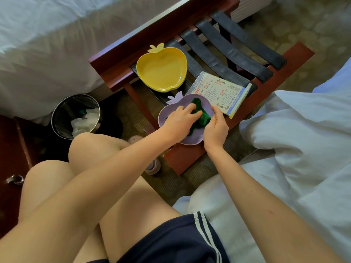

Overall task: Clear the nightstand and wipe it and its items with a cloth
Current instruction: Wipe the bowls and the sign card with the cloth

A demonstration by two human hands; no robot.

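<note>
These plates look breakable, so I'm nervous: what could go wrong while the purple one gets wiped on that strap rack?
1. The purple plate sits at the rack's near corner, seemingly only partly supported. The left hand pressing the green cloth could tip it if the right hand lets go of the rim.
2. The leaflet lies beside it on the gapped straps; a wide wipe might push it through.

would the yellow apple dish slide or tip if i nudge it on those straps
The yellow dish looks rigid and glossy, so it probably slides easily. It sits across dark straps with gaps between, so a push could tilt it. Thin and shallow, likely light.
</note>
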